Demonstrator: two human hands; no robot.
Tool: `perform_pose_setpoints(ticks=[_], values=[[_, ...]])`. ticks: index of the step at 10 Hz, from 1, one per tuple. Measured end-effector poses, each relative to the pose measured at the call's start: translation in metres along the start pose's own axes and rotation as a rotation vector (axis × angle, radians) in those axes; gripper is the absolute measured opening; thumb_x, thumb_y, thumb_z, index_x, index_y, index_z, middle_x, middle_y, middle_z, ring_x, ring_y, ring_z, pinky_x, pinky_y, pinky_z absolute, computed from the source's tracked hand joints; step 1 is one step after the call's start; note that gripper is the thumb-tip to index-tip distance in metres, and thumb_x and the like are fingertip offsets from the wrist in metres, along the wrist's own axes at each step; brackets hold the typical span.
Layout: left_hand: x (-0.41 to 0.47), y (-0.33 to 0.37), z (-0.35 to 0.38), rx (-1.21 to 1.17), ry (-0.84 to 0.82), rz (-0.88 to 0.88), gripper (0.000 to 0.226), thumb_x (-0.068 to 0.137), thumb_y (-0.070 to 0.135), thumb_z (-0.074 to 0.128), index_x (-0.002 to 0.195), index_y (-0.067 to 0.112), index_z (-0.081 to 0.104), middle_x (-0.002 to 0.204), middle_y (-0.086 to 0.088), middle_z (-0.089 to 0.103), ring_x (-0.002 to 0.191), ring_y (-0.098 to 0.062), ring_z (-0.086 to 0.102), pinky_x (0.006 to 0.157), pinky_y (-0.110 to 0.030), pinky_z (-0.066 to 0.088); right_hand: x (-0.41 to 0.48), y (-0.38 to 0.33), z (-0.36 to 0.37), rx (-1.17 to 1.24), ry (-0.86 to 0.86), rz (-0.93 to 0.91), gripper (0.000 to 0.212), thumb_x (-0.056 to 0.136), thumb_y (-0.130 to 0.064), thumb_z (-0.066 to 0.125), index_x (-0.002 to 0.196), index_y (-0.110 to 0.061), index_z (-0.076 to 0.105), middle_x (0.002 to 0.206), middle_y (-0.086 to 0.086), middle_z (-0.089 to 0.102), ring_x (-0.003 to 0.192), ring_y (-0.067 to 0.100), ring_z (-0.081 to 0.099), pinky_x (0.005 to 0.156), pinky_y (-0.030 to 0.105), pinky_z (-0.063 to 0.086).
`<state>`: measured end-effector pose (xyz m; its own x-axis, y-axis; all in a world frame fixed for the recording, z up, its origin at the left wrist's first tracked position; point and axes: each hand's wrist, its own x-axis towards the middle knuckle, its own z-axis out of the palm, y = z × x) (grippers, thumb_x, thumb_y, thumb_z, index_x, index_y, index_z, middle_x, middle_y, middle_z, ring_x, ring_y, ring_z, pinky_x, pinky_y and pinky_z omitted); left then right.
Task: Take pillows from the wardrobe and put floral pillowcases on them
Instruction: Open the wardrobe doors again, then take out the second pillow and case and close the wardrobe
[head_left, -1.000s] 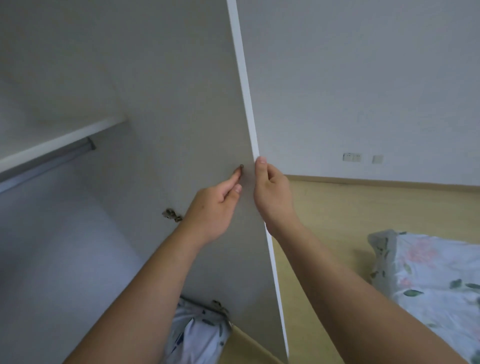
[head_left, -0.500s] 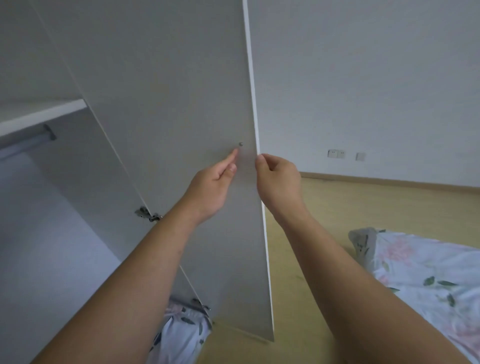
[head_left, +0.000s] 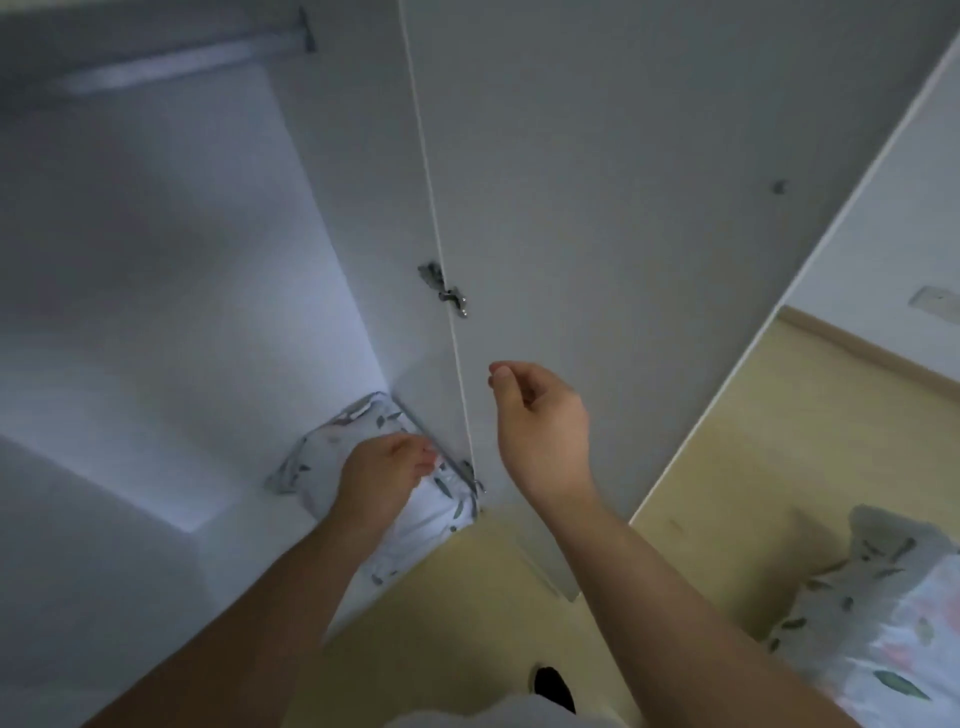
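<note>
The white wardrobe (head_left: 182, 312) stands open, its door (head_left: 597, 234) swung out to the right. On the wardrobe floor, in the right corner, lies a white pillow with a leaf print (head_left: 311, 462). My left hand (head_left: 382, 475) reaches down over that pillow with fingers curled, right at its top surface; whether it grips the fabric I cannot tell. My right hand (head_left: 540, 421) hovers in front of the door's inner face, fingers loosely curled, holding nothing. Floral bedding (head_left: 878, 623) lies at the lower right.
A hanging rail (head_left: 171, 67) runs across the top of the wardrobe. Metal hinges (head_left: 444, 291) sit on the door edge. Pale wooden floor (head_left: 779, 441) spreads to the right, with a wall socket (head_left: 932, 299) above the skirting. A dark foot (head_left: 553, 686) shows at the bottom.
Both hands have let go of the door edge. The door has swung wide open, the view has dropped, and my left hand has gone down to the pillow inside.
</note>
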<state>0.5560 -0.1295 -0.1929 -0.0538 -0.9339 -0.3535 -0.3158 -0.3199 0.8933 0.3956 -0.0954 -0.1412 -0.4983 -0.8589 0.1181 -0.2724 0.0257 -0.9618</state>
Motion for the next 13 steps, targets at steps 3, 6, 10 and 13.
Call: perform_pose_setpoints(ticks=[3, 6, 10, 13], values=[[0.012, -0.089, -0.023, -0.144, 0.277, -0.293, 0.016, 0.094, 0.008, 0.060, 0.102, 0.001, 0.073, 0.090, -0.011, 0.076, 0.094, -0.032, 0.072, 0.093, -0.042, 0.055, 0.014, 0.084, 0.077, -0.249, -0.479, 0.069, 0.029, 0.098, -0.022, 0.054, 0.086, -0.006, 0.075, 0.077, 0.002, 0.072, 0.071, 0.017, 0.064, 0.069, 0.029, 0.048], [0.081, -0.206, -0.009, -0.127, 0.238, -0.548, 0.018, 0.096, 0.010, 0.058, 0.087, 0.012, 0.073, 0.084, -0.005, 0.074, 0.093, -0.031, 0.072, 0.094, -0.040, 0.054, 0.008, 0.209, 0.161, -0.682, -0.811, 0.182, 0.028, 0.095, -0.010, 0.045, 0.069, -0.007, 0.052, 0.063, 0.003, 0.048, 0.057, 0.018, 0.045, 0.047, 0.013, 0.033], [0.215, -0.378, -0.019, 0.159, -0.026, -0.613, 0.022, 0.094, 0.011, 0.055, 0.109, 0.009, 0.071, 0.107, -0.011, 0.075, 0.105, -0.029, 0.071, 0.099, -0.045, 0.054, -0.002, 0.384, 0.282, -0.678, -0.805, 0.616, 0.015, 0.098, -0.018, 0.045, 0.089, -0.018, 0.057, 0.076, 0.000, 0.054, 0.083, 0.022, 0.050, 0.058, 0.026, 0.038], [0.312, -0.509, -0.019, 0.346, -0.131, -0.646, 0.018, 0.092, 0.022, 0.052, 0.088, 0.013, 0.067, 0.108, -0.018, 0.073, 0.100, -0.037, 0.070, 0.092, -0.051, 0.057, -0.032, 0.526, 0.363, -0.581, -0.758, 0.811, 0.034, 0.100, -0.016, 0.044, 0.070, -0.031, 0.037, 0.097, 0.005, 0.054, 0.095, 0.018, 0.047, 0.082, 0.030, 0.049]])
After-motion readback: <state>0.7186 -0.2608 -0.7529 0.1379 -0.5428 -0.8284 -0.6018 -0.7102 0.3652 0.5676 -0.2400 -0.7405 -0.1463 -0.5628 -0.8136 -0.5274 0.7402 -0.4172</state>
